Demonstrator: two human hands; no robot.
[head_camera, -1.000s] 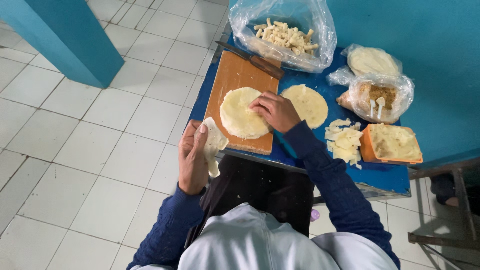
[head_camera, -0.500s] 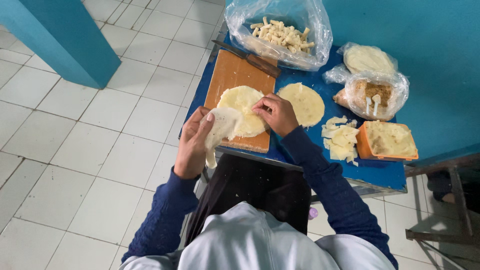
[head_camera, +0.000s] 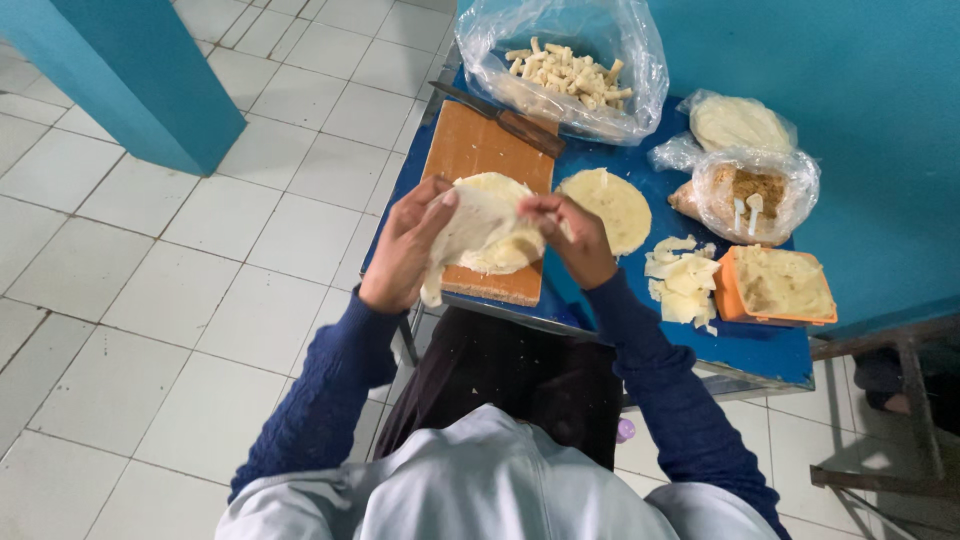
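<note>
Over a blue table (head_camera: 760, 350) and wooden cutting board (head_camera: 478, 150), a thin dough sheet (head_camera: 475, 225) is gripped between the left hand (head_camera: 405, 245) and right hand (head_camera: 570, 235), stretched crosswise.

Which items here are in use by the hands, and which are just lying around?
In use:
left hand
right hand
thin dough sheet held between both hands
dough round beneath it
wooden cutting board

Lying about:
knife
bag of cut sticks
second dough round
orange tub
</note>
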